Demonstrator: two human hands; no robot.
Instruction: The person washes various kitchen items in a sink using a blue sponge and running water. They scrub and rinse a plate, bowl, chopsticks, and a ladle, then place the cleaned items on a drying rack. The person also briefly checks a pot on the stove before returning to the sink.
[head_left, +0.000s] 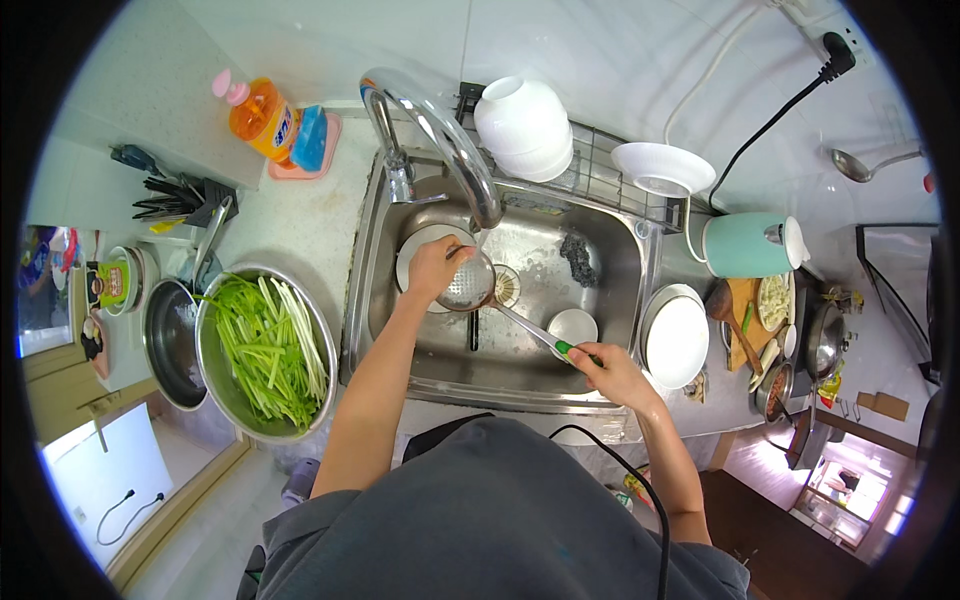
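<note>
My right hand (611, 373) is closed around the green-ended handle of a perforated metal skimmer (469, 282), held above the sink. At the skimmer's bowl, my left hand (437, 268) has its fingers on the rim; whatever may be inside them is hard to see. The chrome faucet (450, 150) arches over the bowl. In the stainless steel sink (525, 373) lie a white plate (411, 244) partly behind my left hand, a small white bowl (573, 327) under the skimmer's handle, and a dark steel-wool scourer (577, 260). The drain strainer (507, 286) shows beside the skimmer.
Left of the sink stand a metal basin (328, 375) of cut greens, a frying pan (172, 345) and a soap bottle (259, 120). Behind, a wire rack (600, 172) bears white bowls (523, 124). To the right are stacked white dishes (676, 341), a green kettle (742, 244) and a cutting board (742, 300).
</note>
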